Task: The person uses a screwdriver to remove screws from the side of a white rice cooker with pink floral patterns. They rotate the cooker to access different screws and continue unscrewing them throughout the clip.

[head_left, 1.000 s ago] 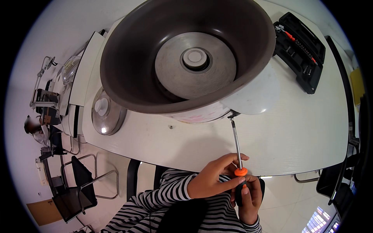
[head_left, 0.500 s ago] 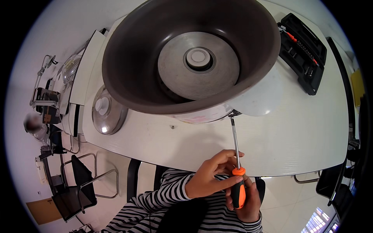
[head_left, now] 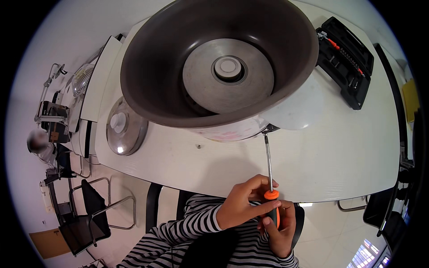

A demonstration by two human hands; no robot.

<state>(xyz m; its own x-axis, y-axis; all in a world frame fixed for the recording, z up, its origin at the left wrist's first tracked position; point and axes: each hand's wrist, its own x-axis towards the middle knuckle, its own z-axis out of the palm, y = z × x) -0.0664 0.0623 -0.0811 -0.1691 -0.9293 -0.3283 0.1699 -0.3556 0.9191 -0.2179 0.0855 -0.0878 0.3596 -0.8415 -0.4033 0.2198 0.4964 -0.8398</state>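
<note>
An orange-and-black screwdriver (head_left: 271, 194) points away from me, its tip at a small dark fitting (head_left: 271, 128) low on an appliance body (head_left: 228, 133) with faded pink markings. My left hand (head_left: 241, 205) is curled round the handle's upper end, thumb across it. Lower down, my right hand (head_left: 279, 232) grips the same handle, thumb on top. Above sits the appliance's wide brown bowl (head_left: 152, 71), with a round metal plate (head_left: 201, 76) and raised centre inside. A white disc (head_left: 299, 109) lies beside it at the right. I cannot tell whether the tip touches the fitting.
Left on the white table (head_left: 339, 156) lie a steel lid (head_left: 134, 134) and a small metal piece (head_left: 199, 146). An open black tool case (head_left: 351, 80) lies at back right. Black chairs (head_left: 82, 214) and a seated person (head_left: 47, 152) are at the left.
My hands and the screwdriver have shifted slightly left. My right thumb has moved onto the handle, covering more of it than half a second ago.
</note>
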